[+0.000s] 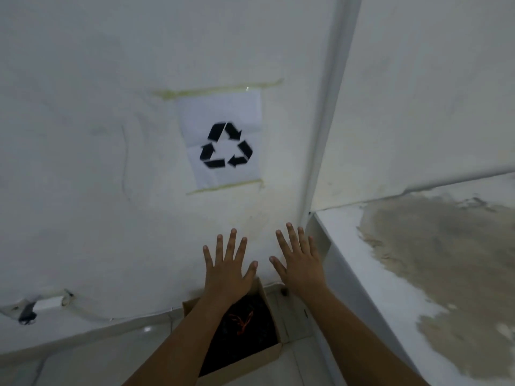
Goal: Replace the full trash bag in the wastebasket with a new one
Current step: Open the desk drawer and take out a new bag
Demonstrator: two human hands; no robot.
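A cardboard box wastebasket (271, 355) stands on the floor against the white wall, low in the head view. A black trash bag (245, 341) fills it, with an orange tie (242, 321) on top. My left hand (227, 270) is held out above the box's far edge, palm down, fingers spread and empty. My right hand (299, 264) hovers just right of it, also spread and empty. My forearms hide part of the box.
A paper recycling sign (224, 137) is taped to the wall above the box. A white ledge with peeling, stained paint (418, 260) runs along the right. A vertical pipe (324, 121) stands in the corner. Pale floor tiles (97, 349) lie left.
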